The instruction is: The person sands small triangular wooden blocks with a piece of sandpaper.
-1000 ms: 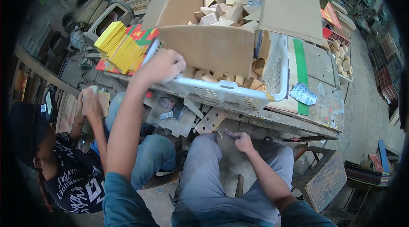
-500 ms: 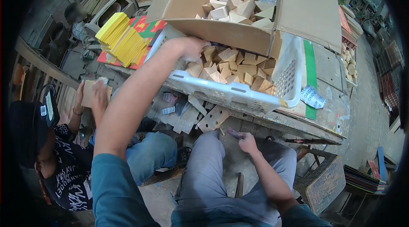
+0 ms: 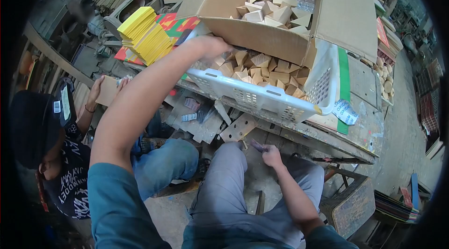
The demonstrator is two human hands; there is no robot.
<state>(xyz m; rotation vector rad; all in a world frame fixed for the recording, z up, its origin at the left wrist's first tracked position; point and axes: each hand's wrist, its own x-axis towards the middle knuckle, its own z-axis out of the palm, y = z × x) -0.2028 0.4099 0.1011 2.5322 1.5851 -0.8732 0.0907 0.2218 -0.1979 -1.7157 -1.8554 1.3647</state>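
My left hand (image 3: 215, 47) reaches into the left end of the white plastic basket (image 3: 262, 98), just under the edge of the cardboard box. Its fingers are hidden there, beside small wooden blocks (image 3: 262, 69) with angled faces. My right hand (image 3: 271, 156) rests low over my lap, its fingers closed around a dark purplish strip (image 3: 257, 146). Inside the cardboard box (image 3: 255, 34) above the basket lie more pale, wedge-shaped blocks (image 3: 276, 14) and clear plastic wrap.
The basket stands on a worn workbench (image 3: 364, 129). Yellow pieces (image 3: 146, 34) are stacked at its left, and a crumpled printed packet (image 3: 345, 112) lies right. A co-worker (image 3: 56, 155) sits at left holding a flat wooden board (image 3: 107, 91). A stool (image 3: 348, 204) stands at right.
My view has shifted slightly, so the box and basket sit a little lower and to the right. My left hand stays inside the basket; my right hand keeps hold of the strip.
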